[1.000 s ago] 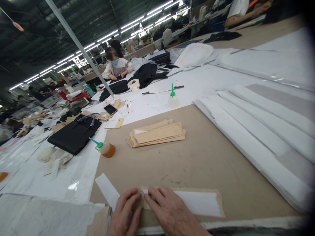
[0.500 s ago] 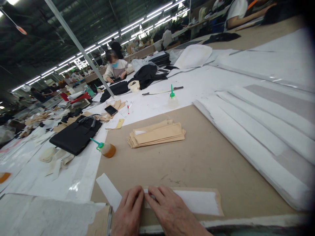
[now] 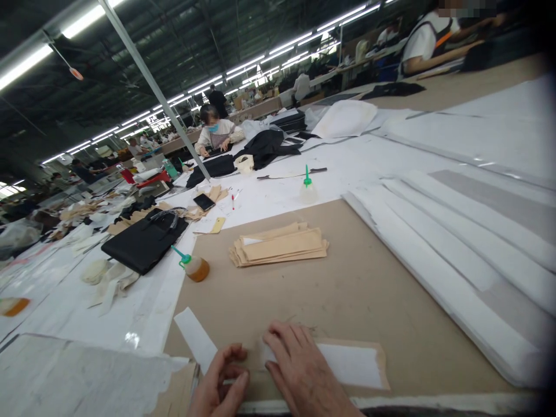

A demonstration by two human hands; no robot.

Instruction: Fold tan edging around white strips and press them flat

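Note:
A tan strip (image 3: 383,370) with a white backing strip (image 3: 351,362) on its face lies along the near edge of the brown board. My right hand (image 3: 299,370) is closed over its left end, fingers bent and thumb to the near side; the hand hides much of that end. Just left of it, my left hand (image 3: 223,382) is open, its curled fingers apart from the thumb and nothing seen between them. A loose white strip (image 3: 195,336) lies slantwise behind my left hand. Farther back on the board is a stack of tan strips (image 3: 282,244).
A squeeze bottle of amber liquid (image 3: 197,269) stands at the board's (image 3: 347,289) left edge, a clear one (image 3: 308,188) behind it. Layered white sheets (image 3: 438,255) cover the right. A black bag (image 3: 145,240) and a phone (image 3: 204,201) lie left. A masked co-worker (image 3: 219,133) sits across.
My left hand has come away from the strip's left end and its fingers have parted. My right hand stays on the strip. The view has tilted up slightly.

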